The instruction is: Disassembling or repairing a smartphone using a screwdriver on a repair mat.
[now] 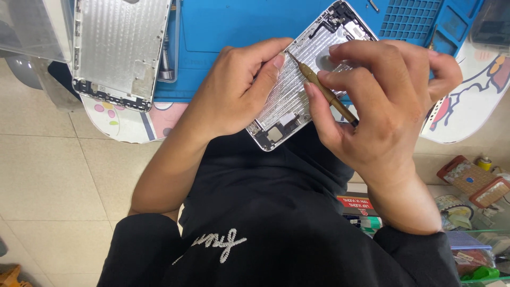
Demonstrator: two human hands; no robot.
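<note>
A silver phone back housing (297,90), inner side up, lies tilted across the table edge over my lap. My left hand (234,87) grips its left side, thumb pressed on the ribbed inner plate. My right hand (382,101) holds a thin brass-coloured screwdriver (324,90) like a pen, its tip resting on the housing close to my left thumb. The right fingers cover part of the housing's right edge.
A second silver phone housing (119,50) lies at the upper left on the table. A blue work mat (234,26) with a compartment grid (409,18) covers the table behind. A clear plastic box (32,26) stands far left. Small boxes and clutter (473,183) sit on the floor at right.
</note>
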